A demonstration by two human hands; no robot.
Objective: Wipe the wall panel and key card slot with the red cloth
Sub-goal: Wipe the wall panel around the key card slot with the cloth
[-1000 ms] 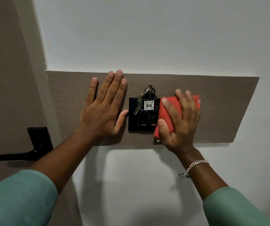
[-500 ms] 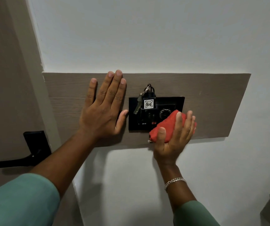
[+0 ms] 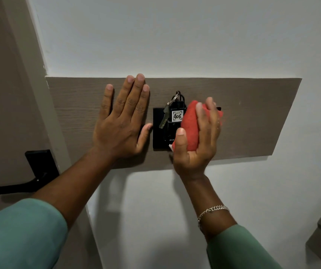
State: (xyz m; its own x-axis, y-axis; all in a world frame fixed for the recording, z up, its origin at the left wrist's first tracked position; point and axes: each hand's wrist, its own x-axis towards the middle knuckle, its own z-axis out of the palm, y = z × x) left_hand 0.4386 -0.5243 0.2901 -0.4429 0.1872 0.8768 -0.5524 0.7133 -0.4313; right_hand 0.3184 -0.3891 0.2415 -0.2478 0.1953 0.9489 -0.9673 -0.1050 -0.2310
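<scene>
Raised since the earlier frame: your right hand (image 3: 194, 144), fingers clamped on red cloth (image 3: 189, 126), over key card slot (image 3: 160, 136); left hand (image 3: 121, 125) flat, fingers apart, on wall panel (image 3: 252, 117).

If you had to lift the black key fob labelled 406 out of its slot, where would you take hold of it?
I would pinch the black key fob labelled 406 by its upper body near the metal ring, coming from the upper left. That part stands out above the black key card slot plate, while the right hand and bunched red cloth crowd its right side.
</scene>
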